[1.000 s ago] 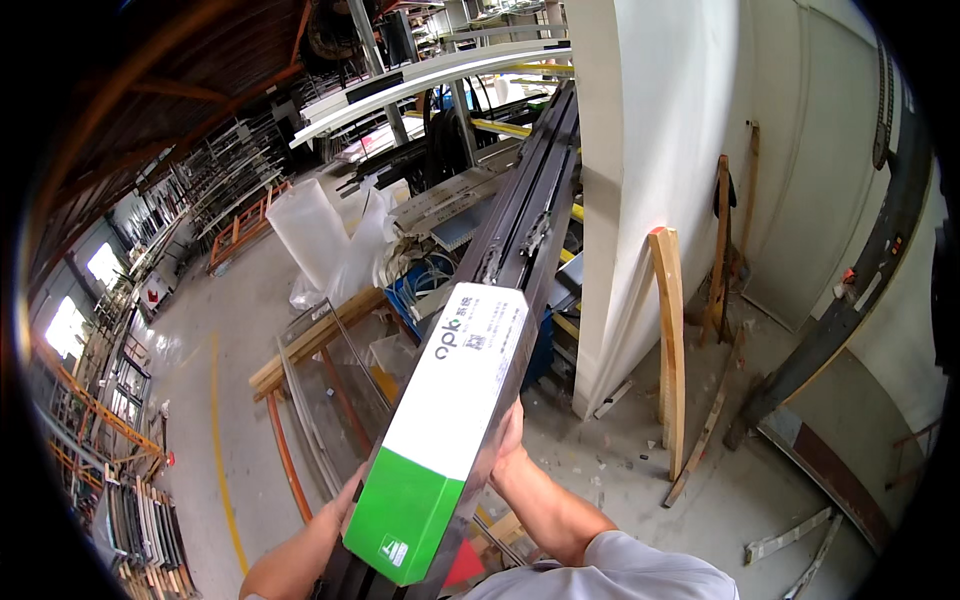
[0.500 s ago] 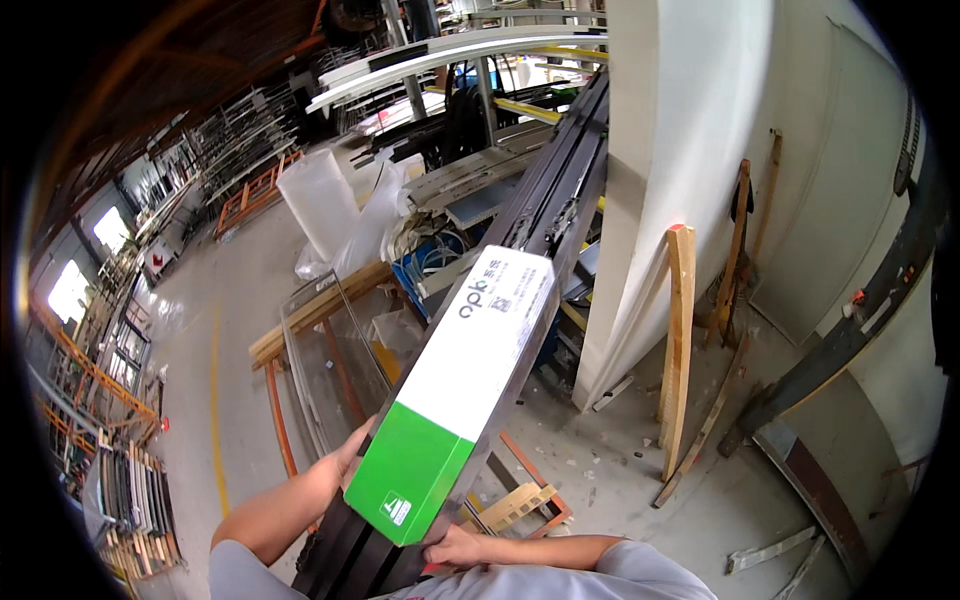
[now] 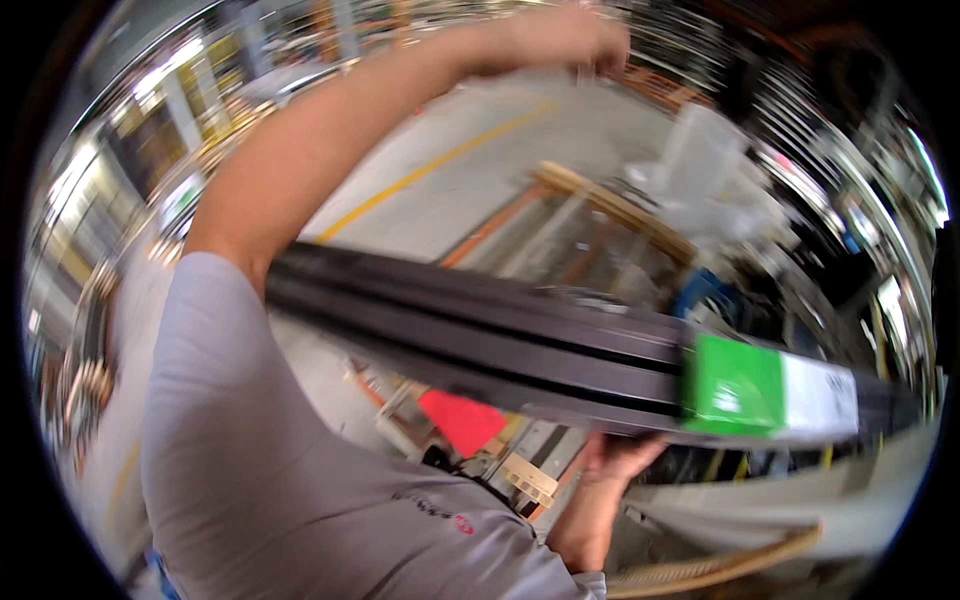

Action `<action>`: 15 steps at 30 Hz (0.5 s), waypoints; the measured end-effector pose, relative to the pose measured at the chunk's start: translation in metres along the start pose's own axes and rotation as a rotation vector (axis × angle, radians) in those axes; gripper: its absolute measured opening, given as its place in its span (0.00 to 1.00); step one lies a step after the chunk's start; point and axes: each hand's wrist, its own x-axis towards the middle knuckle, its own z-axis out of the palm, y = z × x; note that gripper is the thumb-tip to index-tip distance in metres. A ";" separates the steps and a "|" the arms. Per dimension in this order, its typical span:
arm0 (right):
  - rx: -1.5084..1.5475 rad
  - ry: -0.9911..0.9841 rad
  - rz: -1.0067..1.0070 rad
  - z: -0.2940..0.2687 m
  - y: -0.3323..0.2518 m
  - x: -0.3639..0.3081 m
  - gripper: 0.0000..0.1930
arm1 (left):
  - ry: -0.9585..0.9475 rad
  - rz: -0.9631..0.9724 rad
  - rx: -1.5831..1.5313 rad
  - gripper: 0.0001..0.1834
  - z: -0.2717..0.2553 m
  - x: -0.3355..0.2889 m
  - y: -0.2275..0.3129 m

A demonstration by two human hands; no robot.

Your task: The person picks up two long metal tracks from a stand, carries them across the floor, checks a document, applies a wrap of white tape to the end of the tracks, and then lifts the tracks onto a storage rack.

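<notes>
A long bundle of dark grooved profiles runs across in front of me. A green and white box sits on it toward the right. My right hand grips the bundle's underside just left of the box; part of its fingers is hidden behind the profiles. My left hand is raised at the top, away from the bundle, its fingers smeared by motion. A flat red piece shows below the bundle's near edge.
Beyond the bundle stands a wooden and orange frame. White translucent plastic and a blue container are at the right. A timber strip lies at lower right. A yellow line crosses the floor.
My left hand has come off the bundle and risen high. The view has turned left, so the bundle now lies crosswise and the box appears at the right. My right hand remains at the bundle.
</notes>
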 end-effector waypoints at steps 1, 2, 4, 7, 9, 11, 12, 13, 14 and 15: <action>0.033 -0.009 -0.037 0.005 0.006 0.004 0.35 | 0.144 -0.172 -0.025 0.23 -0.048 -0.051 0.012; 0.069 -0.009 -0.079 0.007 0.014 0.010 0.37 | 0.293 -0.331 -0.048 0.21 -0.100 -0.106 0.023; 0.094 -0.129 -0.106 0.013 0.017 0.018 0.39 | 0.605 -0.537 -0.163 0.17 -0.187 -0.213 0.032; 0.076 -0.035 -0.209 0.028 0.015 0.019 0.39 | 1.040 -0.759 0.741 0.16 -0.230 -0.411 0.013; 0.054 0.039 -0.259 0.043 0.020 0.014 0.37 | 1.498 -0.805 0.795 0.24 -0.218 -0.502 0.002; 0.033 0.022 -0.317 0.035 0.005 0.026 0.37 | 1.839 -0.727 0.688 0.20 -0.162 -0.563 -0.044; 0.026 0.048 -0.354 0.034 -0.005 0.027 0.37 | 1.906 -0.634 0.543 0.21 -0.141 -0.600 -0.081; 0.009 0.122 -0.368 0.037 -0.006 0.023 0.38 | 2.123 -0.819 0.009 0.27 -0.112 -0.592 -0.093; -0.003 0.203 -0.391 0.043 -0.005 0.026 0.39 | 2.099 -0.712 -0.463 0.35 -0.095 -0.660 -0.141; 0.023 0.304 -0.333 0.033 -0.012 0.028 0.43 | 1.990 -0.777 -0.696 0.35 -0.065 -0.655 -0.163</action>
